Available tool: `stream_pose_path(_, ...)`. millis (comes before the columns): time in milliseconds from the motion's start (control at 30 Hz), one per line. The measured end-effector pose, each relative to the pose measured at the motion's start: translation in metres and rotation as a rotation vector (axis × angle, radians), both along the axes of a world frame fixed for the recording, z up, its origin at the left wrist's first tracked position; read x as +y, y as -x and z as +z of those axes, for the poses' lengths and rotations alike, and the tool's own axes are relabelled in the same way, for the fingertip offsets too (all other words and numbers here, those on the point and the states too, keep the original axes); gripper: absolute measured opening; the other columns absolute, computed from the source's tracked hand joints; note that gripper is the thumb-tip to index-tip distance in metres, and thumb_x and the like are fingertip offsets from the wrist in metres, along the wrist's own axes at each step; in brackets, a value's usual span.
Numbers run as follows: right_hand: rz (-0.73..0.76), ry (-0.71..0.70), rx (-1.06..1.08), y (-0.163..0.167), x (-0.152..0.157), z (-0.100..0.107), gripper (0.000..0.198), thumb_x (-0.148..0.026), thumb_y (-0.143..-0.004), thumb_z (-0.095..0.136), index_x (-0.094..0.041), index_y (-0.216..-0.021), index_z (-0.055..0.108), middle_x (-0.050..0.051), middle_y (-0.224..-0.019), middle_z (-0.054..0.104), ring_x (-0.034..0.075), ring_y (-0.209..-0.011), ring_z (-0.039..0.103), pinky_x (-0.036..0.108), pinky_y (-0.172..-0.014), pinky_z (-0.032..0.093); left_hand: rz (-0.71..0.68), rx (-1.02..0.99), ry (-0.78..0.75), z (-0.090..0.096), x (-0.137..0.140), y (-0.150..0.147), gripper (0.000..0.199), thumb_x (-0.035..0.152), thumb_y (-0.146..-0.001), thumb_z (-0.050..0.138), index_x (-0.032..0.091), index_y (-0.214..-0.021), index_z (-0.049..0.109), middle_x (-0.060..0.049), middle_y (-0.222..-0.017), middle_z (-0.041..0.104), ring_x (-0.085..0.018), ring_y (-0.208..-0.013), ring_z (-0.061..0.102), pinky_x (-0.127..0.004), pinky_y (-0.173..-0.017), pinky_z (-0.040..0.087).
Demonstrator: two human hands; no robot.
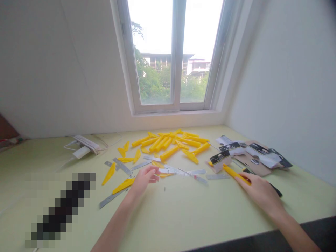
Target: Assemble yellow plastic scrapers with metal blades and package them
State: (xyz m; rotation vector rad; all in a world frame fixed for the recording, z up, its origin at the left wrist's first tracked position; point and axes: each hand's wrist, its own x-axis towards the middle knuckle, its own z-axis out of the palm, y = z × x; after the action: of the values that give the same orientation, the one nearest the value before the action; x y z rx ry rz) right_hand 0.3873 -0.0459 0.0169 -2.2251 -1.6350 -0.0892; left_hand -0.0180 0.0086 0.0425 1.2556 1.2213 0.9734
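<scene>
My right hand [258, 192] is wrapped round a yellow plastic handle [235, 174] at the right of the table, beside a packaging card. A dark strip lies just beyond and below that hand. My left hand [145, 178] hovers over the loose parts left of centre, its fingers loosely curled and apart. Near its fingertips lies a flat metal blade [168, 170]; whether they touch is not plain. A yellow wedge-shaped piece [122, 186] and another metal blade [111, 199] lie left of the wrist. A thin screwdriver [189, 174] rests right of the fingertips.
Several yellow handles [168, 142] are heaped toward the window. Clear packs with black cards [252, 154] pile up at the right. A white power strip [85, 142] with cables sits at the back left. A pixelated dark patch covers the left foreground. The table's front edge runs below the right forearm.
</scene>
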Motion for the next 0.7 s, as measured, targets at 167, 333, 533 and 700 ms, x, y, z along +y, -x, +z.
stream_pose_path(167,0.011,-0.007,-0.093,-0.007,0.011,-0.001,0.036,-0.04,-0.078,0.042,-0.018,-0.095,0.065,0.011,-0.087,0.069,0.029,-0.081,0.063,0.037,-0.066,0.047,0.029,0.027,-0.092,0.0,0.019,-0.007,0.02,0.027,-0.071,0.052,0.014,-0.081,0.064,-0.009,-0.08,0.069,-0.019,-0.066,0.064,-0.033,-0.063,0.05)
stream_pose_path(333,0.082,0.027,0.002,-0.003,0.014,0.002,0.036,-0.04,-0.077,0.045,-0.02,-0.1,0.064,0.009,-0.094,0.069,0.028,-0.084,0.063,0.035,-0.069,0.048,0.16,0.016,-0.298,0.002,0.032,-0.024,0.018,0.021,-0.074,0.044,0.016,-0.081,0.06,-0.004,-0.078,0.066,-0.015,-0.066,0.061,-0.029,-0.067,0.048)
stream_pose_path(533,0.136,-0.052,0.009,0.002,0.022,-0.001,0.043,-0.039,-0.076,0.045,-0.017,-0.109,0.06,0.011,-0.107,0.064,0.03,-0.098,0.058,0.04,-0.083,0.046,0.192,0.054,-0.454,-0.005,0.019,-0.039,0.018,0.017,-0.076,0.042,0.018,-0.079,0.059,0.0,-0.072,0.064,-0.013,-0.059,0.058,-0.026,-0.061,0.046)
stream_pose_path(700,0.305,-0.153,-0.058,0.012,0.049,-0.007,0.045,-0.037,-0.078,0.041,-0.015,-0.115,0.056,0.012,-0.125,0.051,0.027,-0.116,0.046,0.041,-0.098,0.035,0.163,0.175,-0.548,-0.011,0.01,-0.032,0.02,0.015,-0.076,0.041,0.019,-0.075,0.06,0.002,-0.068,0.063,-0.012,-0.057,0.057,-0.023,-0.059,0.044)
